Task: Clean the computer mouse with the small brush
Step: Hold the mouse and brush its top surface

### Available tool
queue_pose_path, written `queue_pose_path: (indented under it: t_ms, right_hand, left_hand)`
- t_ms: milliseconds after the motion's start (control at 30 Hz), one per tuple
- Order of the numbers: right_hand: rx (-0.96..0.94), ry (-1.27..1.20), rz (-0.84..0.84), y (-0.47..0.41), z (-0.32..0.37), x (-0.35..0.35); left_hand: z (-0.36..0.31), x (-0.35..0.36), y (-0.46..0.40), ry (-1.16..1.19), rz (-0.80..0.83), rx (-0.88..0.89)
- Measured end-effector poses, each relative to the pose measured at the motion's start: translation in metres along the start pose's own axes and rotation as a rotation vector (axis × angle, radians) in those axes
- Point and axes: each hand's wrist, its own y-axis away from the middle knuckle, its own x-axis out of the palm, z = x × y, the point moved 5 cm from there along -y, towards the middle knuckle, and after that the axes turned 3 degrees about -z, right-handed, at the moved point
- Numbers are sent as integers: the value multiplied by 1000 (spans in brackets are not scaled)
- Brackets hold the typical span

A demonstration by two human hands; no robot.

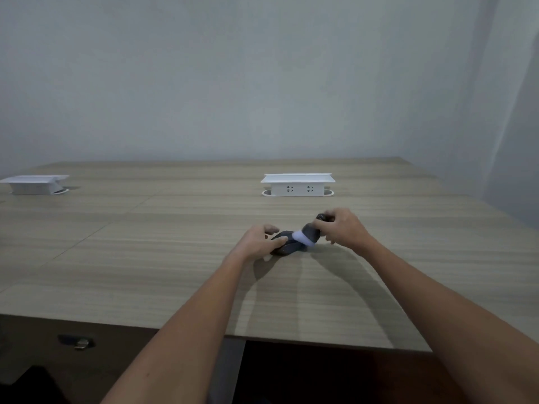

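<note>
A dark computer mouse (284,245) is seen lying on the wood-grain table (145,252), right of the middle and well in from the near edge; it is steadied by the left hand (258,242), whose thumb and fingers are closed around its near and left sides; the small brush (310,232) is gripped by the right hand (342,228), with the dark handle pinched between thumb and fingers and its far end seen above the knuckles; the brush is tilted down to the left, and its pale bristles (303,238) are pressed against the right upper side of the mouse; the two hands are held close together over the mouse but are not touching each other; both bare forearms are stretched forward from the near edge; a white socket box (297,185) is raised from the table just beyond the hands, and a second white box (35,184) is seen far off to the left; a pale wall (262,77) is seen behind the table
</note>
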Motion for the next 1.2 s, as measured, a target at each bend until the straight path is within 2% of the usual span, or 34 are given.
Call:
queue_pose_path:
  t_ms: [167,233,300,400,467,567,700,833,1000,1133,1200]
  right_hand:
    - [-36,78,-125,3,-14,-8]
    - [-98,-19,-55,4,-3,-4]
    - [-140,-6,61,10,6,3]
    - [-158,152,-53,6,3,1]
    - [-173,145,-118,6,5,-1]
    - [-174,66,-32,11,10,6]
    - [-146,155,-113,7,-1,1]
    - [-200,34,29,12,14,7]
    - [-204,209,-72,7,10,6]
    - [-244,61,71,14,23,11]
    - [-233,112,81,12,19,13]
  left_hand:
    - [-4,2,1,-37,20,61]
    - [-3,1,-1,-42,15,68]
    - [-3,1,-1,-42,17,77]
    - [-6,2,0,-23,-1,69]
    - [-7,3,0,5,-16,55]
    - [-6,5,-1,34,-9,34]
    - [-6,5,-2,15,-14,38]
    - [-4,6,-3,38,-10,38]
    - [-6,7,0,19,-30,11]
    - [-5,6,-1,24,-40,-2]
    - [-5,6,-1,9,-45,-11]
